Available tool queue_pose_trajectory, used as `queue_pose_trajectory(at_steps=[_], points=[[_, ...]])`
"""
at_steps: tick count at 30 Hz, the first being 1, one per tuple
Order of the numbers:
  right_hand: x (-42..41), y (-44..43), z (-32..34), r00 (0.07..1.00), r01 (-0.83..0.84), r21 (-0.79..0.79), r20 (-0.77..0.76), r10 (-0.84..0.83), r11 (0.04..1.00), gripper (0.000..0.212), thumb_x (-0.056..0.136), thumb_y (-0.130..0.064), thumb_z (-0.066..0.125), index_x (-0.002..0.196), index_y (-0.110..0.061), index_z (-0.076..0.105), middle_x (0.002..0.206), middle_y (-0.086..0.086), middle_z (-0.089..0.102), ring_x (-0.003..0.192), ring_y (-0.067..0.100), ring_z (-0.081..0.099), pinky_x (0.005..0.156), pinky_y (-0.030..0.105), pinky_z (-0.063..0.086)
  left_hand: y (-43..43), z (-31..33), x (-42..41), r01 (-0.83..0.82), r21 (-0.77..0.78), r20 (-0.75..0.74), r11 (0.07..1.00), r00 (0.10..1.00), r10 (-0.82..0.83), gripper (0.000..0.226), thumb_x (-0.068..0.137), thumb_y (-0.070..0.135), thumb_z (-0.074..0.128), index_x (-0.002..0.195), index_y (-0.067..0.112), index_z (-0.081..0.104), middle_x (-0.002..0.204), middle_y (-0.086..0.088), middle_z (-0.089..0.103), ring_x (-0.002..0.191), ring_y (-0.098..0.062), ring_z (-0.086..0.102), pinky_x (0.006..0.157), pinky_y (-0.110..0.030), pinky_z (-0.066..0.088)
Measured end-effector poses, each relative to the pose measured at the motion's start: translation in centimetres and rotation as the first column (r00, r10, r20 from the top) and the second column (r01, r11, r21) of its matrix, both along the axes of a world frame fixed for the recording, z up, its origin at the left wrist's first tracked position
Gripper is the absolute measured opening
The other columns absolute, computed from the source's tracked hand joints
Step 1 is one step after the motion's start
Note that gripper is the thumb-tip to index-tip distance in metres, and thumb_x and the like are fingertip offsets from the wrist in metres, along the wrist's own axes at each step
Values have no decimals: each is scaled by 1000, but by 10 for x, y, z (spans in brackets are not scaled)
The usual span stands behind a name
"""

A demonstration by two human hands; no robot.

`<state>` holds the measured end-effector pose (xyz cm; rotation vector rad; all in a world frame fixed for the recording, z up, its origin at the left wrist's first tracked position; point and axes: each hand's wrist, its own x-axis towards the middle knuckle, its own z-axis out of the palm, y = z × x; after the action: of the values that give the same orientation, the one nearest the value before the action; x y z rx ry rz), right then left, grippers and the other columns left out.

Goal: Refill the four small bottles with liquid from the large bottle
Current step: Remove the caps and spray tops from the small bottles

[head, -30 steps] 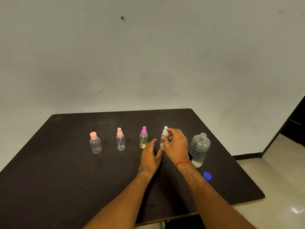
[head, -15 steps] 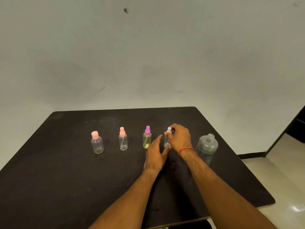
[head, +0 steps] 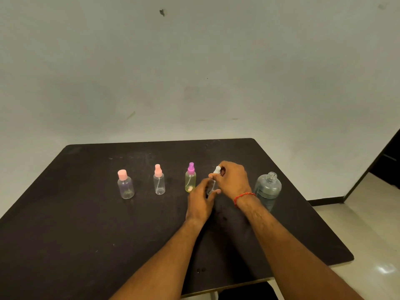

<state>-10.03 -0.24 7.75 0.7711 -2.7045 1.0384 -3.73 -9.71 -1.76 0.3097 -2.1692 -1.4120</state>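
Black table [head: 65, 234]: near half bare on the left, open to approach from the front and left edges.

Back strip between the bottle row and the wall [head: 194, 83]: bare, passable sideways.

Row of obstacles, left to right: pink-capped bottle [head: 125, 184], pink spray bottle [head: 159, 179], purple-capped yellow spray bottle [head: 190, 178], white-capped spray bottle [head: 214, 180], large uncapped bottle [head: 267, 191].

Gaps: wide between the two pink-topped bottles and between the second and third.

Centre-right: both forearms cross the table. The left hand [head: 200, 202] and right hand [head: 232, 180] crowd the white-capped bottle, closing its gaps to both neighbours.

Right of the large bottle: bare table to the edge.
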Motion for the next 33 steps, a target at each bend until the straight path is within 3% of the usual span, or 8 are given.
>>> queue_pose_trajectory(at_steps=[4, 9, 15, 21, 25, 30, 33], points=[[0, 1, 0, 997, -40, 88, -67, 46, 995, 12, 84, -26, 73, 84, -17, 66, 83, -2, 62, 76, 14, 57, 70, 29, 49, 0, 1, 2, -1, -9, 13, 1000, 1000, 1, 19, 92, 22, 70, 111, 25, 65, 95, 12, 69, 93, -5, 67, 85, -26, 56], [-1, 4, 1, 989, -103, 113, -99, 114, 988, 8, 86, -22, 70, 85, -16, 65, 86, -1, 61, 78, 16, 56, 68, 24, 41, 0, 2, 3, 3, -17, -5, 1000, 1000, -3, 21, 93, 22, 70, 113, 24, 66, 92, 12, 69, 89, -3, 66, 78, -16, 53], [-3, 5, 4, 976, -161, 178, -120, 183, 971, 12, 87, -23, 68, 95, -14, 66, 95, 3, 64, 86, 18, 58, 80, 33, 52, -1, 0, 2, 16, 0, -16, 1000, 1000, -16, 26, 92, 25, 72, 117, 28, 65, 95, 9, 72, 92, -6, 66, 82, -21, 55], [-6, 8, 10, 954, -226, 232, -143, 263, 946, 8, 87, -23, 65, 92, -17, 64, 92, -1, 61, 83, 16, 55, 75, 27, 45, -2, -2, 1, 60, 37, -31, 998, 998, -59, 34, 92, 25, 73, 121, 40, 62, 102, 14, 72, 98, -3, 68, 89, -27, 56], [-7, 10, 14, 935, -276, 256, -152, 320, 927, 8, 86, -23, 66, 91, -16, 64, 89, -2, 61, 81, 15, 55, 76, 33, 50, 0, 2, 4, 79, 57, -37, 995, 996, -77, 43, 93, 18, 72, 116, 50, 55, 103, 17, 71, 101, 5, 65, 88, -15, 51], [-6, 14, 17, 936, -292, 242, -126, 328, 925, 9, 85, -22, 68, 92, -17, 66, 91, -2, 64, 82, 14, 58, 79, 34, 53, 0, -1, 3, 80, 41, -30, 996, 996, -79, 37, 93, 20, 72, 119, 43, 58, 105, 14, 71, 102, 1, 65, 90, -18, 52], [-6, 13, 16, 970, -193, 200, -106, 217, 960, 17, 84, -36, 70, 88, -19, 65, 81, -5, 63, 75, 13, 58, 69, 27, 49, 0, -2, 1, 59, 40, -43, 997, 997, -58, 26, 92, 24, 74, 116, 31, 65, 102, 13, 71, 98, -1, 66, 89, -25, 55]])
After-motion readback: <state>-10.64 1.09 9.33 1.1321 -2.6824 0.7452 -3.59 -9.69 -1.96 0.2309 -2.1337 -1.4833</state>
